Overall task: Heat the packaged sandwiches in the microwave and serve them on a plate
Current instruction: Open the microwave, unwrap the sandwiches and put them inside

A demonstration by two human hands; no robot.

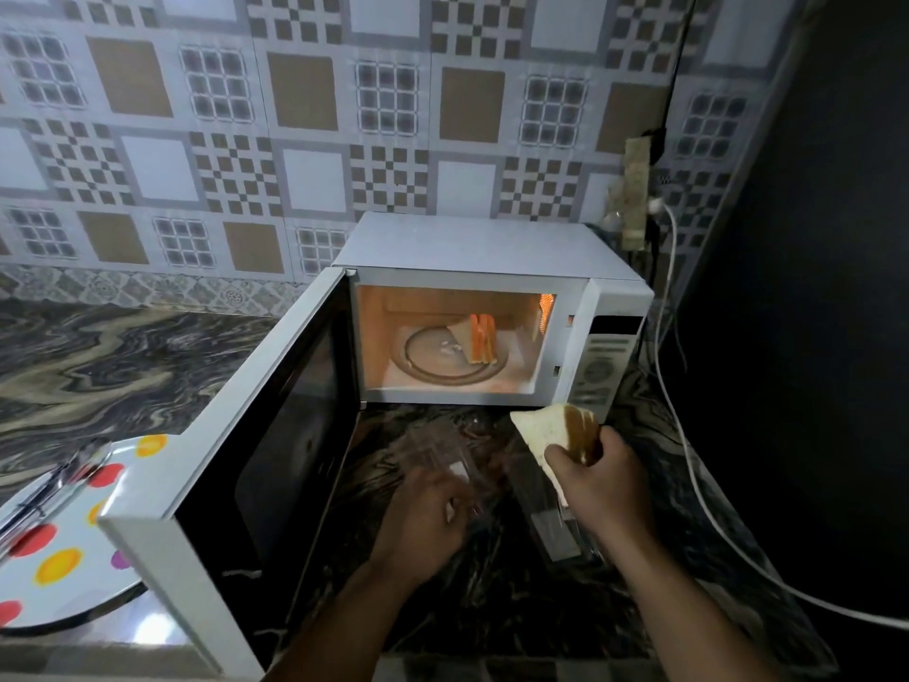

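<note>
A triangular white-bread sandwich [553, 435] is gripped by the right hand [597, 477] at lower right of the frame, held in front of the white microwave oven [492, 248] whose door [275, 435] is swung open toward the left. A second triangular sandwich [474, 339] is seen standing on the round glass turntable [423, 366] inside the lit cavity. A clear plastic wrapper [442, 460] is pinched by the left hand [428, 529] above the dark marbled desk [492, 607], and a white plate with coloured dots [64, 558] carrying metal tongs [54, 484] is seen at lower left.
</note>
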